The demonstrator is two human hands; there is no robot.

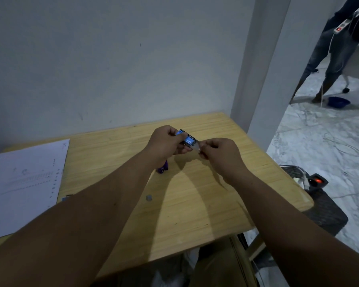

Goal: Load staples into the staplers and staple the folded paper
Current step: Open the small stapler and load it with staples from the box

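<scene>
**Head view: staple box being opened above the tabletop**

Head view shows you holding a small blue staple box in the air above the far middle of the tabletop. Your left hand curls its grip round the box's left end; your right hand pinches the pale inner tray or flap at the box's right end. The box's long axis runs left to right, its right end tilted slightly toward you.

You seem to be at the loading step, getting staples out. Next you probably need a gentle, straight pull so the strips don't spill.

Below the box, a purple stapler lies partly hidden under your left wrist. Left of the box lies the paper; nearer you, a small grey staple strip.
</scene>
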